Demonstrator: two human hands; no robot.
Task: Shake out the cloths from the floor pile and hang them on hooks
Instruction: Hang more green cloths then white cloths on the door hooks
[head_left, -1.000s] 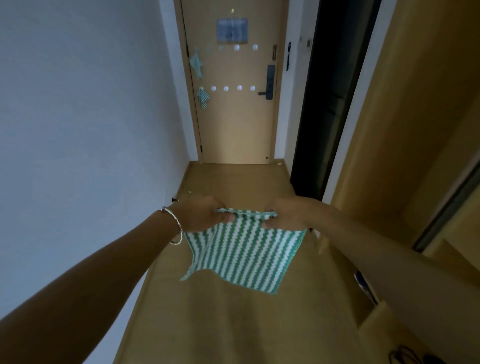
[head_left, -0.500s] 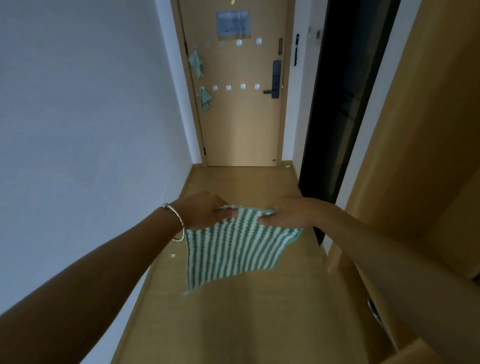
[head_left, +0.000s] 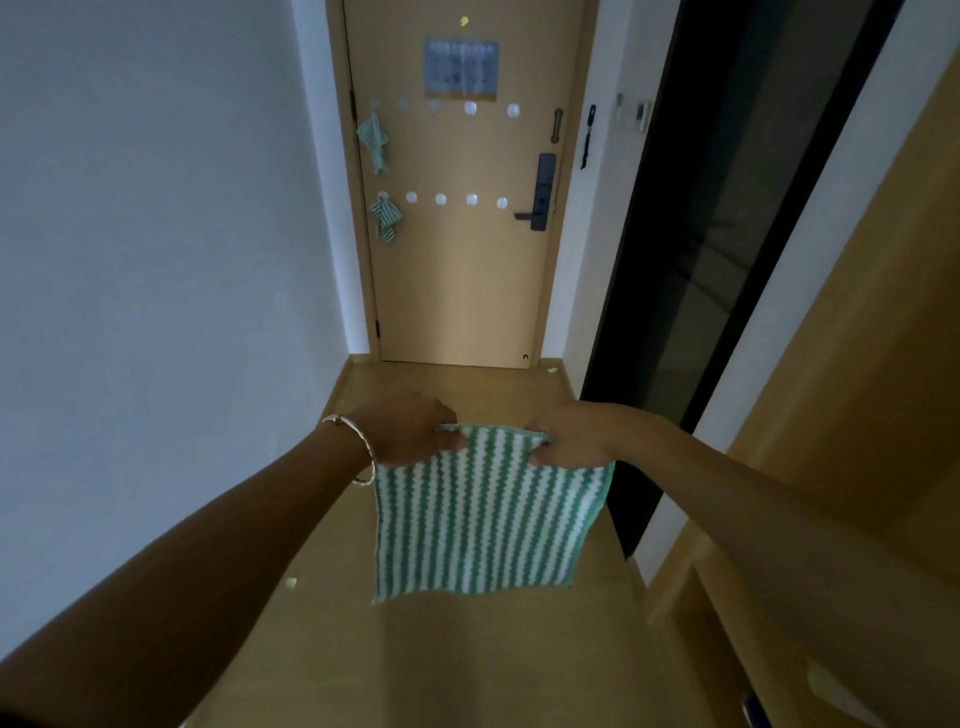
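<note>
A pale wall (head_left: 156, 260) runs down the left of a narrow hallway, and a wooden floor (head_left: 467, 665) leads to a closed door (head_left: 462, 291) at the far end. In front of the person, above the floor, a green-and-white striped cloth (head_left: 483, 514) hangs spread flat from its top edge. The left hand (head_left: 410, 428) pinches that edge near one corner and the right hand (head_left: 569, 434) pinches it near the other, fingers curled on the fabric. Two smaller striped cloths hang at the door's left side, one (head_left: 373, 140) above the other (head_left: 385, 215). A bracelet (head_left: 358, 452) circles the left wrist. Round white hooks (head_left: 470, 108) sit in two rows across the door.
</note>
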